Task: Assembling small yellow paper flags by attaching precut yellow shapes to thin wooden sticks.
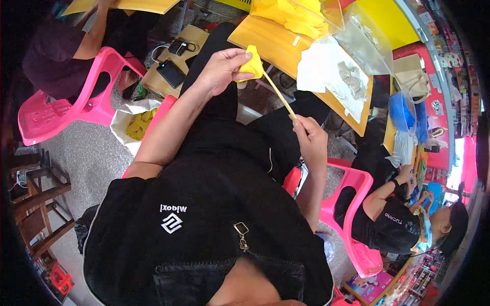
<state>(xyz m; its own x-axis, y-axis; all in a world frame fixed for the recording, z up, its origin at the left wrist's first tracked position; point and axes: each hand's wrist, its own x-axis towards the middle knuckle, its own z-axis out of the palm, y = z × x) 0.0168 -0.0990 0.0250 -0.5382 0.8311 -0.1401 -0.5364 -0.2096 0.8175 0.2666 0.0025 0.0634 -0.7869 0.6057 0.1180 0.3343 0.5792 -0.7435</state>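
My left hand pinches a small yellow fabric piece between thumb and fingers, above my lap. A thin pale stick, wooden-looking, runs from the yellow piece down to my right hand. The right thumb and fingers grip its lower end. Its upper end meets the yellow piece; whether it goes inside, I cannot tell. Beyond my hands, a heap of yellow pieces lies on the wooden table. A white sheet with a small grey pile on it lies to the right.
A white bag of yellow pieces stands on the floor at my left. A phone-like black device lies on a low board. Pink chairs flank me. A co-worker sits at the right, another person at the far left.
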